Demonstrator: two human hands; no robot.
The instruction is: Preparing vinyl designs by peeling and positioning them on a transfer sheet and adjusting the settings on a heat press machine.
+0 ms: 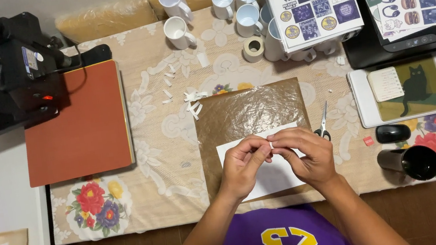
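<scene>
Your left hand (242, 164) and right hand (305, 153) fingers pinch a small white strip (270, 144); keep it low over the paper sheet (271, 180).

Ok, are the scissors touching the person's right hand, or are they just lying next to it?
Cannot tell. In the head view the scissors lie on the tablecloth with their handles right at the right hand; no gap or contact shows plainly.

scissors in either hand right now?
No: the scissors lie on the table right of the brown sheet, while the left hand and right hand pinch a small white piece.
</scene>
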